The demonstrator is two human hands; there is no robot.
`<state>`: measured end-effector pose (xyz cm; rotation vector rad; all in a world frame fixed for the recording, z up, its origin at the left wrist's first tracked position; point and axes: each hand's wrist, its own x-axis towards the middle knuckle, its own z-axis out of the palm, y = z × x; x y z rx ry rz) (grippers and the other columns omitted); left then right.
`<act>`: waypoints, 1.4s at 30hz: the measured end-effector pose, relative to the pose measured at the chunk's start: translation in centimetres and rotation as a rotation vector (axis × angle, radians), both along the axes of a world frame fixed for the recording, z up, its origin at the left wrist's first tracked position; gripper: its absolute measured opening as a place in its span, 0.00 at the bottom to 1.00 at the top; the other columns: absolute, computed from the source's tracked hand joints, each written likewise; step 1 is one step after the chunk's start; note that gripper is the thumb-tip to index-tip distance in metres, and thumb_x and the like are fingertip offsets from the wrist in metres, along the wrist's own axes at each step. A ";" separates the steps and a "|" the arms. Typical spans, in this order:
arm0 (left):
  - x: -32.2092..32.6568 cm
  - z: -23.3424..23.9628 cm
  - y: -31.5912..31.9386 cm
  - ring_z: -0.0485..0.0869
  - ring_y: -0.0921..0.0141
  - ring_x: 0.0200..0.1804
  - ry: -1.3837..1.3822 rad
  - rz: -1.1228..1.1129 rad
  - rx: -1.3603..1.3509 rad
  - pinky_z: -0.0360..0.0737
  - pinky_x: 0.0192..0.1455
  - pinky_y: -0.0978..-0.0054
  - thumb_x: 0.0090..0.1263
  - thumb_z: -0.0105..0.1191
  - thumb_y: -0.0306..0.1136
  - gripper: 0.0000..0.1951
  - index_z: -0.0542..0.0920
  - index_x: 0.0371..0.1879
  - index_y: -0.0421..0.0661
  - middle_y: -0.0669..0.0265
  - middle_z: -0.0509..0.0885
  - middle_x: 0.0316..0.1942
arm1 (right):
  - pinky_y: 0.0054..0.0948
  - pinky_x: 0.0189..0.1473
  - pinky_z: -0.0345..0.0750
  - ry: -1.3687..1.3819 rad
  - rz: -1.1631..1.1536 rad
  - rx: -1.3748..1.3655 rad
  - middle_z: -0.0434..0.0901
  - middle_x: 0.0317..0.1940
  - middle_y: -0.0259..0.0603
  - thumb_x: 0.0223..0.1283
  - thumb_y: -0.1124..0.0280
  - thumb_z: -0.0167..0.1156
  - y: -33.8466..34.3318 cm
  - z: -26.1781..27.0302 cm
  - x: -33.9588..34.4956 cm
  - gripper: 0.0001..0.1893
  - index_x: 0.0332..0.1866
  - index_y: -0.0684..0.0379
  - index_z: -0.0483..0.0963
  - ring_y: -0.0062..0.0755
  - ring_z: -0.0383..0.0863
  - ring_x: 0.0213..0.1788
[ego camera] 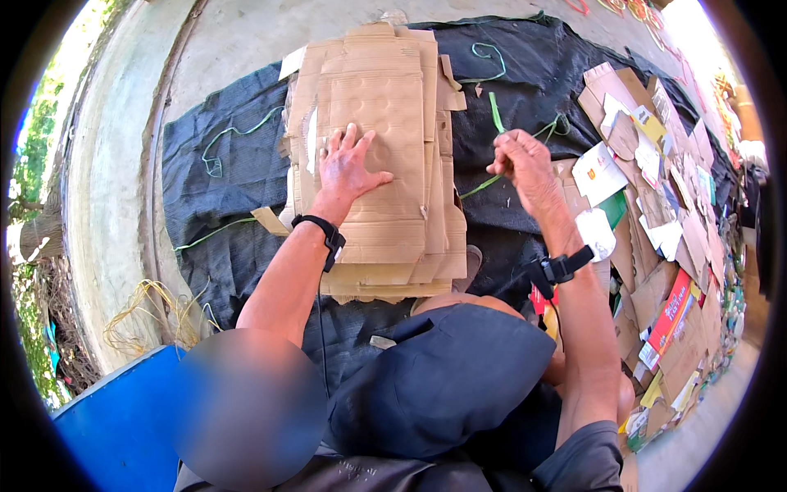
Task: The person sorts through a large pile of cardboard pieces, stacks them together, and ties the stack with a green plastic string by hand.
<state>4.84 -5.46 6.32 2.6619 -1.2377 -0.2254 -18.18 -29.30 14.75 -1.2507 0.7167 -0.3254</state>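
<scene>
A tall stack of flattened cardboard lies before me on a dark woven ground sheet. My left hand rests palm down on its top sheet, fingers spread, holding nothing. To the right of the stack, my right hand is raised, its fingers closed on a green plastic strap. One end of the strap sticks up above the fingers; a green length runs from below the hand to the stack's right side. Another green cord comes out at the stack's lower left.
Loose cardboard and paper scraps are heaped at the right. Thin green cords lie on the sheet. A tangle of yellow twine is at the lower left, above a blue panel. Concrete floor borders the sheet.
</scene>
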 end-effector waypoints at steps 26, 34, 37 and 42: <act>-0.7 1.0 -0.4 0.62 0.49 0.80 -0.032 -0.060 0.118 0.65 0.79 0.49 0.53 0.72 0.62 0.50 0.71 0.77 0.58 0.54 0.65 0.80 | 0.28 0.47 0.83 0.191 0.251 -0.293 0.87 0.38 0.33 0.78 0.54 0.58 -2.1 17.5 -2.1 0.17 0.45 0.58 0.84 0.25 0.87 0.43; 0.0 -0.5 0.1 0.62 0.50 0.80 -0.053 -0.045 0.077 0.64 0.79 0.42 0.50 0.74 0.62 0.48 0.74 0.74 0.62 0.58 0.68 0.79 | 0.36 0.57 0.82 0.132 0.320 -0.490 0.86 0.42 0.40 0.78 0.50 0.57 0.9 22.3 -1.5 0.22 0.45 0.61 0.83 0.31 0.86 0.48; -0.3 1.0 0.0 0.58 0.51 0.82 0.008 -0.022 0.065 0.61 0.79 0.38 0.50 0.75 0.60 0.48 0.73 0.75 0.62 0.59 0.64 0.81 | 0.34 0.56 0.82 0.179 0.252 -0.475 0.85 0.41 0.37 0.79 0.50 0.55 1.3 23.0 -1.4 0.22 0.47 0.61 0.82 0.27 0.85 0.48; 0.1 1.8 0.6 0.57 0.50 0.82 0.038 0.021 0.079 0.60 0.78 0.36 0.50 0.75 0.62 0.49 0.73 0.74 0.63 0.60 0.63 0.81 | 0.32 0.56 0.83 0.169 0.156 -0.423 0.86 0.40 0.37 0.79 0.48 0.55 3.3 24.0 1.1 0.23 0.46 0.60 0.82 0.26 0.86 0.46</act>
